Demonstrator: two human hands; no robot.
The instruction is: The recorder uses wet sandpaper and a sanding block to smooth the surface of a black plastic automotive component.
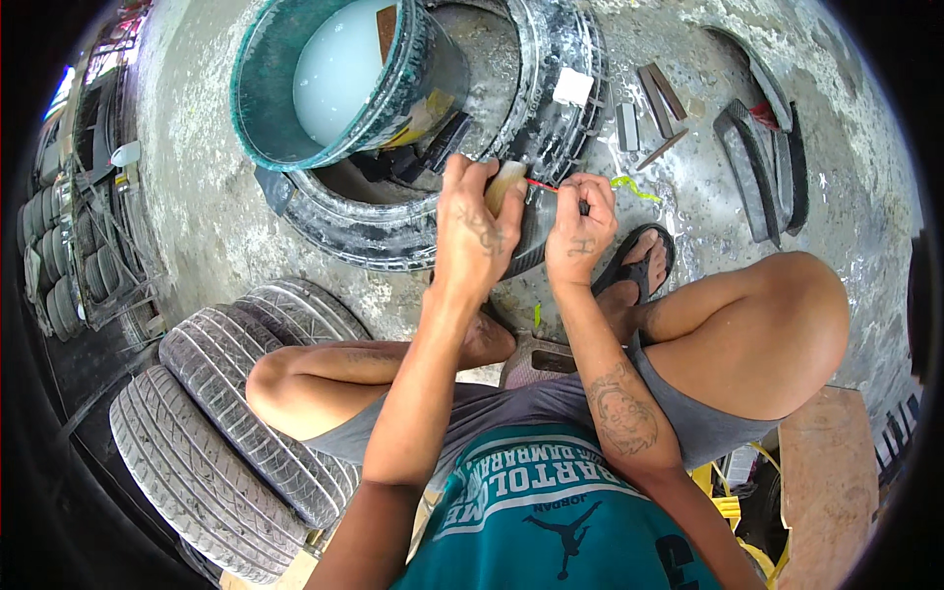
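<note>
Over the near rim of a wet, black tyre (374, 234), both my hands are close together. My left hand (472, 221) is closed around a tan, pale-edged piece (506, 185), whose kind I cannot make out. A thin red strip (544, 186) spans the gap from beside that piece to my right hand (582, 228). The right fingers are pinched on the strip's end, and a small dark end of something shows between them. Just beyond the right fingertips a curly yellow-green strip (635, 187) appears.
A green bucket (258, 147) of cloudy liquid stands in the tyre. A white block (572, 87) rests on its rim. Dark bars (654, 101) and curved black rubber pieces (747, 167) lie at right. Upright tyres (211, 462) flank my left leg; a wooden board (831, 472) is at lower right.
</note>
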